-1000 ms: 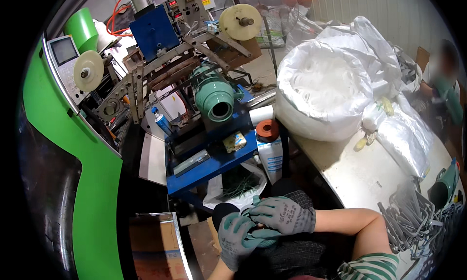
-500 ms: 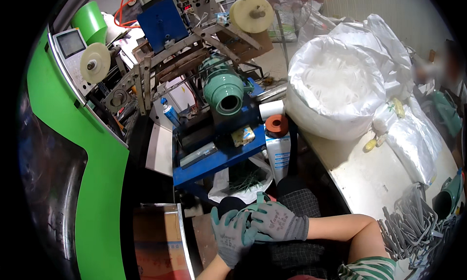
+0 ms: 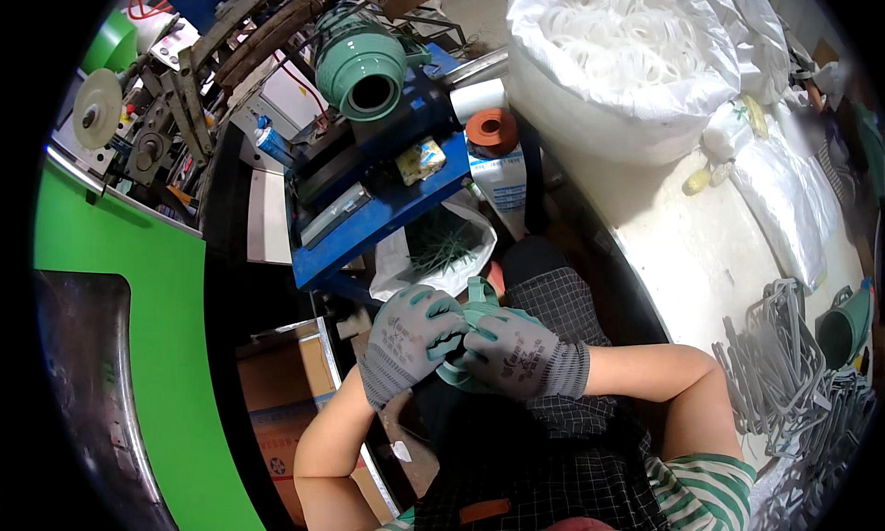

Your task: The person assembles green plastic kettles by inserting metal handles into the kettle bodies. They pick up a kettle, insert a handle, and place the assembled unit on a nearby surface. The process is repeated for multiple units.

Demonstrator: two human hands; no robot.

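Both my hands wear grey gloves with green fingertips and meet over my lap. Between them is a green plastic part (image 3: 481, 292) with a loop standing up at its far side; most of it is hidden by the gloves. My left hand (image 3: 412, 337) is closed at its left side, fingers bent inward. My right hand (image 3: 513, 354) grips it from the right, with fingertips touching those of the left. Beyond the hands, an open white bag (image 3: 385, 271) holds thin green plastic scraps (image 3: 439, 241).
A blue bench (image 3: 392, 216) carries a round green plastic body (image 3: 361, 65) with a dark opening. On the right, a white table (image 3: 673, 282) bears a large sack (image 3: 599, 116) of white rings, grey bent handles (image 3: 770, 360) and a green container (image 3: 841, 326). A cardboard box (image 3: 277, 420) stands lower left.
My view has tipped down and shifted, so the bench and sack sit higher. My left hand has turned, its fingers now bent in beside the right hand on the green part.
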